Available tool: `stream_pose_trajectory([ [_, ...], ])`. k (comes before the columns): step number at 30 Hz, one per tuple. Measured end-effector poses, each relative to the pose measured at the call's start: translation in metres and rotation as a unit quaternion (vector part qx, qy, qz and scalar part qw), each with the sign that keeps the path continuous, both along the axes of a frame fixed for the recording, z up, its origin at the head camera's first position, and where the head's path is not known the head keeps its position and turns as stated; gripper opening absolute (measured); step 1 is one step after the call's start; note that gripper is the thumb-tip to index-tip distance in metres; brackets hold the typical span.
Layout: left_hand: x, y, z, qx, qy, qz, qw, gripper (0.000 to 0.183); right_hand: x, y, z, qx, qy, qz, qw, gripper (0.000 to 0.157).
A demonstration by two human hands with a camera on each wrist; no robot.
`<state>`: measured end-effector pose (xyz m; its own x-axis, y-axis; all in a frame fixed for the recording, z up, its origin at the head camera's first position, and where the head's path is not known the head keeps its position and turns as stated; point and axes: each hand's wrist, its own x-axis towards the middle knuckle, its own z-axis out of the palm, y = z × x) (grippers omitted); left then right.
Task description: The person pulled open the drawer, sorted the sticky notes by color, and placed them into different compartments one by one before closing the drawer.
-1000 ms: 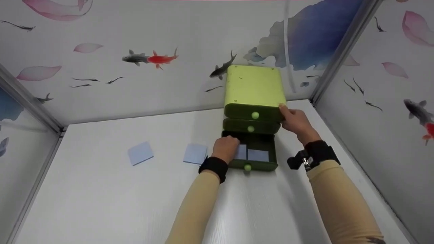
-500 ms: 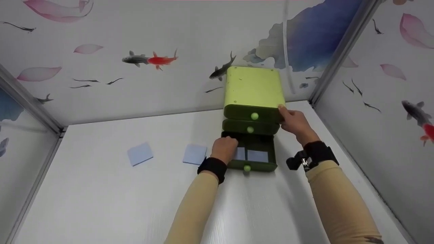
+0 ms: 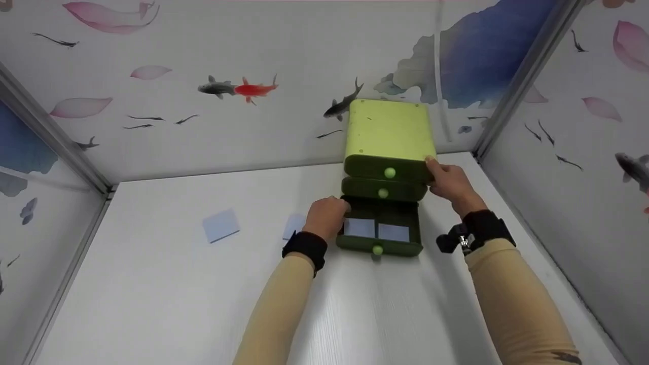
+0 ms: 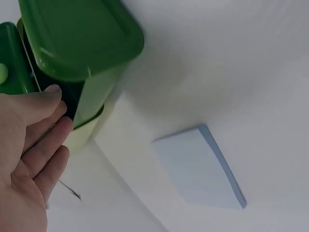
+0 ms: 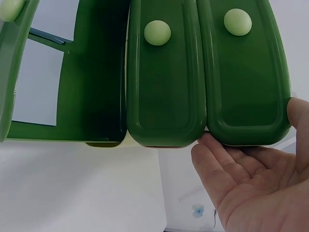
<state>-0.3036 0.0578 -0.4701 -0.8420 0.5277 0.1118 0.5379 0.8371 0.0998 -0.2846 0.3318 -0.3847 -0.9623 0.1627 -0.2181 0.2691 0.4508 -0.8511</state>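
Note:
A small lime-topped drawer cabinet with dark green fronts stands against the back wall. Its bottom drawer is pulled out, with two pale blue square pads side by side inside, a left pad and a right pad. At this drawer's left rim is my left hand; in the left wrist view its loosely bent fingers hold nothing. My right hand grips the cabinet's upper right corner, thumb on the top edge and fingers against the side, as the right wrist view shows.
Two more blue pads lie on the white table to the left: a farther pad and a nearer pad partly hidden by my left hand. Walls printed with fish and petals enclose the table at the back and sides.
My left hand has come up out of the bottom drawer to its left rim, uncovering the left pad inside. The right hand keeps its grip. The head view has shifted slightly.

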Motion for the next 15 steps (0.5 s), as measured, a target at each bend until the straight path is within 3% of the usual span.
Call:
stream_pose_trajectory([
  [9,-0.003,-0.029,0.008,0.013,-0.014,0.015,0.9997,0.024,0.000,0.001,0.000,-0.003,-0.004,0.002,1.000,0.083],
  [15,-0.003,-0.051,0.006,0.004,-0.032,0.041,0.9986,0.027,0.001,-0.001,0.001,-0.005,-0.002,0.012,1.000,0.084],
])
